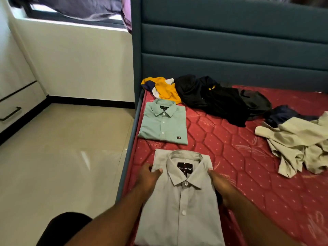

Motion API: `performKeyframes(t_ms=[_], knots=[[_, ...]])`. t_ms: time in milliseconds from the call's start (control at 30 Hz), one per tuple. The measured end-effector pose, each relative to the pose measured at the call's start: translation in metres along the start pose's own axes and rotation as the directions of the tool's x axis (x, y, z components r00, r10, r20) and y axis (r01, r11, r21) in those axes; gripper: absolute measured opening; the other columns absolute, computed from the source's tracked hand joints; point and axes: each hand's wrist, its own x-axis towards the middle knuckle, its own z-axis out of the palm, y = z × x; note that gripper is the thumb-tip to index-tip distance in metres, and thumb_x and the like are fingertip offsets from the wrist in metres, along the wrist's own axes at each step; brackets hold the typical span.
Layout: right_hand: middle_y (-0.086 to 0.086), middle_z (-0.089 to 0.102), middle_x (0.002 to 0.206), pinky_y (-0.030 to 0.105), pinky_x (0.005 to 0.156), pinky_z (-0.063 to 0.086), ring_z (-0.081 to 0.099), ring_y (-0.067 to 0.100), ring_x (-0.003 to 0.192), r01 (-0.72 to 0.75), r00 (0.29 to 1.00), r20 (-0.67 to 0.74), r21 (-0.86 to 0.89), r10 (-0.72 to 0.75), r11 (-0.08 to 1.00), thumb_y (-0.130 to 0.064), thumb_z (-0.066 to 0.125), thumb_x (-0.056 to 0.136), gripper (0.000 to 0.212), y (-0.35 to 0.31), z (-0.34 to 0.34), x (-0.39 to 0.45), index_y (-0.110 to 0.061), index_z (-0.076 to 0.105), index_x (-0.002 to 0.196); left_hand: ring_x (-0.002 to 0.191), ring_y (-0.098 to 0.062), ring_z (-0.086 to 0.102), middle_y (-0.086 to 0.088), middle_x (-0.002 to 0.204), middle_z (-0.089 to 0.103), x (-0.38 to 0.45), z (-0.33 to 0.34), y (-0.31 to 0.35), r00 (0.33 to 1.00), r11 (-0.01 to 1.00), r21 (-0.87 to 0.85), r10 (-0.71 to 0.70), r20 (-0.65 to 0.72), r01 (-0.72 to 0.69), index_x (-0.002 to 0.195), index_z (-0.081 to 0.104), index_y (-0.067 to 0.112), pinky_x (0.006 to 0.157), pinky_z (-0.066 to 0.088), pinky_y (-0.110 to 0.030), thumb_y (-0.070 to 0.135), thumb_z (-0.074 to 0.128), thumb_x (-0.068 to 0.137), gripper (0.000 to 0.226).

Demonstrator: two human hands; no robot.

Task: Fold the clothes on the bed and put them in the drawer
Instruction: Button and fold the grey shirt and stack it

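Observation:
A folded grey button shirt (184, 206) lies at the near left of the red mattress (239, 166). My left hand (149, 176) grips its left shoulder edge, thumb on top of the cloth. My right hand (219, 183) holds its right edge, fingers tucked under the fold. Beyond it lies a folded green shirt (164, 124). Unfolded clothes sit further back: a yellow, white and navy garment (165, 89), a black heap (213, 98), a dark grey piece (255, 100), a navy piece (282, 114) and a crumpled beige garment (298, 144). White drawers (12, 107) with black handles stand at far left.
A teal padded headboard (230, 41) rises behind the mattress, with a teal bed frame rail (129, 150) along its left side. Glossy beige floor tiles (62, 157) spread to the left. A window with a dark curtain (76, 8) is at the top left.

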Motion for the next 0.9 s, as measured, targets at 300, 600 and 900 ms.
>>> performKeyframes(t_ms=[300,600,900], knots=[[0.004,0.074,0.091,0.038,0.076,0.055,0.069,0.021,0.083,0.441,0.897,-0.060,0.103,-0.437,0.891,-0.032,0.040,0.103,0.031,-0.111,0.035,0.025,-0.014,0.065,0.100,0.088,-0.009,0.065,0.005,0.097,0.069,0.078,-0.028,0.071,0.939,0.950,-0.067,0.287,-0.190,-0.304,0.105,0.061,0.021,0.074,0.050,-0.020,0.022,0.067,0.091,0.016],[0.000,0.071,0.078,0.028,0.062,0.053,0.066,0.012,0.061,0.266,0.958,0.109,0.017,-0.267,0.964,-0.041,0.041,0.101,0.034,-0.213,0.100,0.229,-0.017,0.063,0.095,0.088,-0.019,0.068,-0.004,0.103,0.071,0.297,-0.023,0.100,0.997,0.995,0.048,0.082,0.000,-0.082,0.103,0.064,0.016,0.084,0.056,-0.036,0.045,0.073,0.083,0.036],[0.006,0.063,0.079,0.031,0.068,0.046,0.055,0.017,0.068,0.409,0.912,0.005,-0.051,-0.409,0.911,-0.013,0.048,0.098,0.013,-0.167,0.109,0.285,-0.014,0.060,0.094,0.097,-0.010,0.063,0.000,0.115,0.067,0.323,-0.013,0.051,0.961,0.942,0.229,0.268,-0.066,-0.247,0.125,0.060,0.014,0.077,0.048,-0.016,0.028,0.077,0.082,0.048]])
